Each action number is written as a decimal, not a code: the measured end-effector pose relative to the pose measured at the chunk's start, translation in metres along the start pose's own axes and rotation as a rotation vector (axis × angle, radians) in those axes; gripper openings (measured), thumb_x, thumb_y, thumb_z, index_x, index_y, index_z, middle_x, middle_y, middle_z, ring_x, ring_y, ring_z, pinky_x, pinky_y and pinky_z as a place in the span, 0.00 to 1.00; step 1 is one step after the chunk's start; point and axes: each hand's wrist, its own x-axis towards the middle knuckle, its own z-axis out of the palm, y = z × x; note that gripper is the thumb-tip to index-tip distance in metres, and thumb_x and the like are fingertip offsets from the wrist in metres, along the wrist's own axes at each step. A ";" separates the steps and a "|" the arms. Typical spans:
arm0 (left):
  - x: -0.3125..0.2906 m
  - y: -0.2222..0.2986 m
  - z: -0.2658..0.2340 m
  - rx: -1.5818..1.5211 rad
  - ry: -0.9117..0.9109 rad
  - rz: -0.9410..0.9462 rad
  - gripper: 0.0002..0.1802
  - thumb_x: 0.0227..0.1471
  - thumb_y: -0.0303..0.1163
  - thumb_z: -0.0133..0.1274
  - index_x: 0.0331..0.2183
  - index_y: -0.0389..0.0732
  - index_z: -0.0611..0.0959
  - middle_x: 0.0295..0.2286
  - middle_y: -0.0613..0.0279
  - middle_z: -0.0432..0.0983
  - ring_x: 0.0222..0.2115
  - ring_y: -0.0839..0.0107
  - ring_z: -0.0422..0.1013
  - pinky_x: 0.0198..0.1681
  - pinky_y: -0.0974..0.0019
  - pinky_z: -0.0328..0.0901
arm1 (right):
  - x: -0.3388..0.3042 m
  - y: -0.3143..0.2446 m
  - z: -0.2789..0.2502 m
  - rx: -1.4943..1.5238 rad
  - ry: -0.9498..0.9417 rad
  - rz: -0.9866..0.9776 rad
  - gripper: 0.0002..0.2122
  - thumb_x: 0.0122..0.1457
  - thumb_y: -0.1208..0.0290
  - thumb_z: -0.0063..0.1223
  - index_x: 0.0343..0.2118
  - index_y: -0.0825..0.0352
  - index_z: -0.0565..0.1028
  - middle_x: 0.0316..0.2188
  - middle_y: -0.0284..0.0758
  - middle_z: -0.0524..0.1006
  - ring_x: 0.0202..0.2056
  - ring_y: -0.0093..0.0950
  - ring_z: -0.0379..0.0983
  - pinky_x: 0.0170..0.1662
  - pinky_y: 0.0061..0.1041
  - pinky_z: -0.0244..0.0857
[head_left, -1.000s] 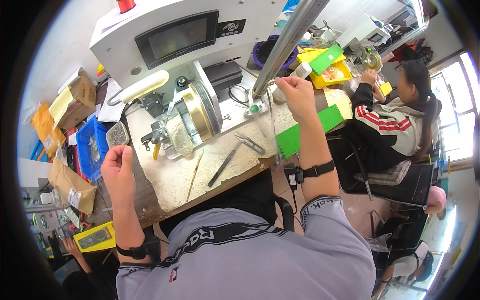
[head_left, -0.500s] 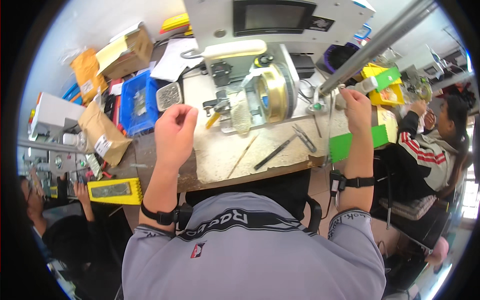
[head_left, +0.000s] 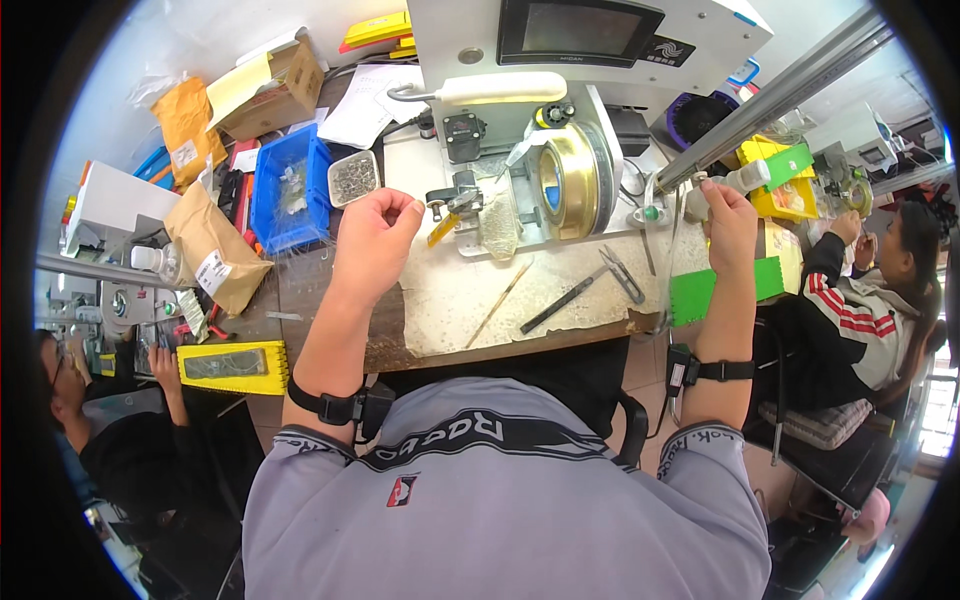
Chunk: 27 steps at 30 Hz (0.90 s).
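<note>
On the bench (head_left: 300,295) we note a white machine (head_left: 450,35) and a gold wheel (head_left: 580,180). Flanking it, our left hand (head_left: 376,238) is curled, our right hand (head_left: 732,228) pinched; we cannot tell if either grasps anything. A stick (head_left: 498,306) lies nearer us.

Table (head_left: 304,287) (wooden) — pale sheet (head_left: 448,322), blue bin (head_left: 264,205).

There was one left hand (head_left: 378,240) and one right hand (head_left: 732,226), which made two. There were two black armbands (head_left: 335,408), two green boards (head_left: 728,290), one blue bin (head_left: 290,150), one small dish (head_left: 332,183), one brown paper bag (head_left: 213,250), one orange envelope (head_left: 186,125), one gold wheel (head_left: 575,180), one thin brown stick (head_left: 500,305), one long dark tool (head_left: 562,305) and one silver pinching tool (head_left: 622,275).
</note>
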 end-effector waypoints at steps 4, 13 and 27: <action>0.007 -0.013 0.001 -0.115 -0.108 -0.090 0.10 0.58 0.31 0.59 0.32 0.33 0.83 0.26 0.71 0.76 0.27 0.85 0.66 0.30 0.76 0.60 | -0.006 -0.006 0.007 0.029 0.028 -0.027 0.11 0.61 0.64 0.66 0.35 0.69 0.81 0.20 0.20 0.70 0.17 0.10 0.55 0.19 0.15 0.44; 0.029 0.008 -0.016 -0.061 -0.164 0.100 0.08 0.59 0.26 0.57 0.40 0.34 0.85 0.31 0.68 0.78 0.31 0.79 0.70 0.38 0.71 0.66 | -0.040 -0.013 0.009 -0.619 0.396 -0.750 0.14 0.61 0.68 0.63 0.44 0.73 0.79 0.35 0.38 0.78 0.39 0.30 0.74 0.46 0.31 0.68; 0.085 0.063 -0.006 0.421 -0.849 0.535 0.06 0.61 0.26 0.53 0.38 0.36 0.83 0.34 0.58 0.74 0.39 0.63 0.71 0.44 0.63 0.66 | -0.185 -0.001 0.126 -0.330 -0.401 -0.881 0.10 0.52 0.80 0.65 0.38 0.67 0.80 0.34 0.41 0.76 0.33 0.36 0.76 0.35 0.30 0.71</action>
